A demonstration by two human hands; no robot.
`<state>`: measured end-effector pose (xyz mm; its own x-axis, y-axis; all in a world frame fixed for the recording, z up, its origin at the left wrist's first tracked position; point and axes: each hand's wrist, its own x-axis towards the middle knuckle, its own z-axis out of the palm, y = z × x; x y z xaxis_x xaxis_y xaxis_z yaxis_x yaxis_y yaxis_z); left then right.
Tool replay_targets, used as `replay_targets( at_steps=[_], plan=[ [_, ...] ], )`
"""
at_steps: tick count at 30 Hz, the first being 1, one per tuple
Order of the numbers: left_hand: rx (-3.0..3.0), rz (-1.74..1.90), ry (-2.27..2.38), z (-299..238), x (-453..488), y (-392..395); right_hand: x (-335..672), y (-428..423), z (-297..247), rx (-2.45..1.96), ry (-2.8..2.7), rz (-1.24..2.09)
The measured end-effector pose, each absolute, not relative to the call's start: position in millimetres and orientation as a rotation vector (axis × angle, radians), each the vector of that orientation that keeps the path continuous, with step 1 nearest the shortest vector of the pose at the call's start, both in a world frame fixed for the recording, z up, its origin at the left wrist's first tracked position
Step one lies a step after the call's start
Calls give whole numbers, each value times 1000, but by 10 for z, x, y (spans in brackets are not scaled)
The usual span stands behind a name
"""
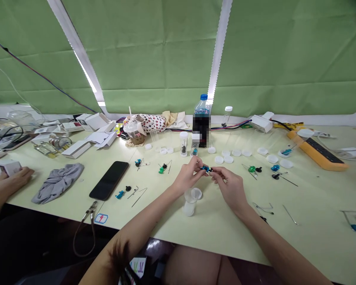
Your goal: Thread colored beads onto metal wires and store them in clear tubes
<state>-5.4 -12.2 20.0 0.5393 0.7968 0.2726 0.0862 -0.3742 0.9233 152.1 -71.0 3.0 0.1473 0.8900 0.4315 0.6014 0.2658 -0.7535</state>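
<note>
Over the middle of the table, my left hand (189,174) pinches one end of a small shiny blue piece (206,168) with black on it. The fingertips of my right hand (230,188) close on its other end, where a small pale spot shows. The exact kind of piece is too small to tell. Just below my left hand a clear plastic tube (190,204) stands on the table, with a white cap (196,193) lying beside it. Nearby on the left lie a green piece (161,170) with a black disc and a bent wire, and another blue piece (120,194).
At the far left a co-worker's hands (17,182) hold a white box. A phone (109,180) and grey cloth (58,183) lie left of my arms. Behind my hands stand a bottle (202,107) and several white caps (228,159). An orange power strip (320,152) is at the right.
</note>
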Motion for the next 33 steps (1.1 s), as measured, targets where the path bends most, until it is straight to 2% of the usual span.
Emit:
replay_targets(
  at_steps=[17, 33],
  plan=[
    [1665, 941, 713, 150, -43, -87, 1509, -674, -22, -1362, -1590, 284],
    [1656, 923, 688, 114, -46, -76, 1525, -663, -6, -1478, -1604, 375]
  ],
)
